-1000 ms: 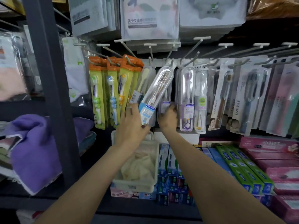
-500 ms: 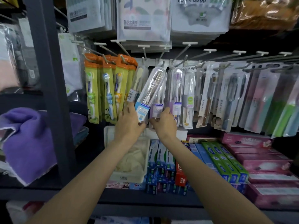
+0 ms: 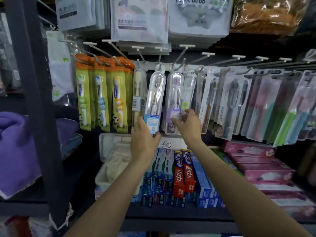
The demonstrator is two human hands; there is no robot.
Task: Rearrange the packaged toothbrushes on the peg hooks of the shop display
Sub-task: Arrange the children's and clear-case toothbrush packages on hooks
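Two clear toothbrush cases: left hand (image 3: 144, 137) grips the blue-labelled case (image 3: 154, 101); right hand (image 3: 189, 124), fingers spread, touches the purple-labelled case (image 3: 174, 101). Packs behind are hidden.

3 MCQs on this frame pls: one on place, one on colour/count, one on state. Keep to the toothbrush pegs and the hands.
1. Where do the orange-topped packs hang, relative to the clear cases?
A. to their left
B. to their right
C. on the shelf below

2. What colour is the label at the bottom of the clear case at the left hand?
A. red
B. blue and white
C. green

3. What is the left hand doing?
A. hanging free, empty
B. gripping the lower end of the clear case
C. resting on the toothpaste boxes

Answers:
1 A: the orange-topped packs are the leftmost row, by the dark post.
2 B: the label above the fingers is blue-edged with a white panel.
3 B: its fingers wrap the case's bottom end; the right hand touches the purple-labelled case beside it.
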